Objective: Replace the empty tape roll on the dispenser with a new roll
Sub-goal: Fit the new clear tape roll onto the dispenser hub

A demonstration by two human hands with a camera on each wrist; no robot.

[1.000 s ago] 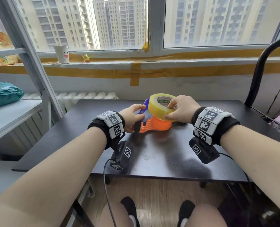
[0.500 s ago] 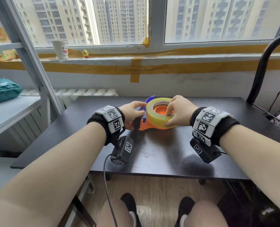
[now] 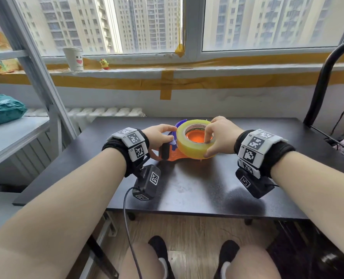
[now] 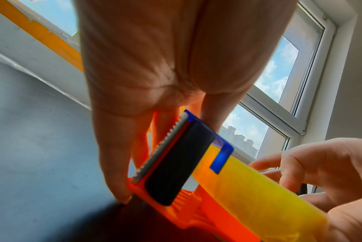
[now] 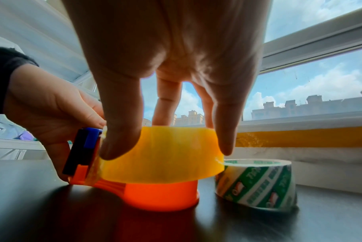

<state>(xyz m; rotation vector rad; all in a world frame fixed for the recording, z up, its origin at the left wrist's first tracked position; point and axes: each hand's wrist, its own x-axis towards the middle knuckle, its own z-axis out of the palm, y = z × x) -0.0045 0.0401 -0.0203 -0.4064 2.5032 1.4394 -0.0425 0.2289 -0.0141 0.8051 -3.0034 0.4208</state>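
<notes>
Dispenser (image 3: 174, 155) lies flat on the dark bench (image 3: 207, 188), toward 12 o'clock of centre, well apart from the near edge; bare surface shows from 3 to 9 o'clock. Left hand (image 3: 159, 137) pinches the dispenser's cutter end, thumb and fingers curled round it. Right hand (image 3: 221, 135) holds the yellow tape roll (image 3: 193, 146) by its rim, one finger inside the core; the roll sits on the orange hub. Only the right wrist view shows an empty cardboard core (image 5: 256, 183), at 3 o'clock beside the hub. Only the left wrist view shows the toothed blade (image 4: 161, 147). Count: one dispenser, one full roll, one core.
</notes>
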